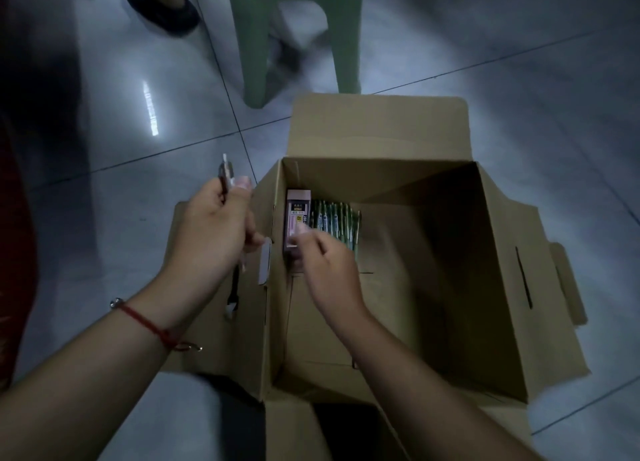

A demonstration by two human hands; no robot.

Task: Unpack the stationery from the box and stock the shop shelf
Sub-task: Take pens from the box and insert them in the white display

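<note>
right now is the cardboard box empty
No, a pink packet and a row of green pens lie in the cardboard box.

A grey tiled floor (519,80) carries an open cardboard box (502,287), with a green plastic stool (298,38) standing just beyond it

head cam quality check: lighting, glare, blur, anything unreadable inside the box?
Head view: dim overall, corners vignetted; a bright glare streak on the glossy grey floor tiles. The open brown cardboard box is shadowed on its right inner wall. Motion blur smears the right hand and the green plastic stool. Print on the pink packet is unreadable. Wide-angle bending shows in the tile lines.
</note>
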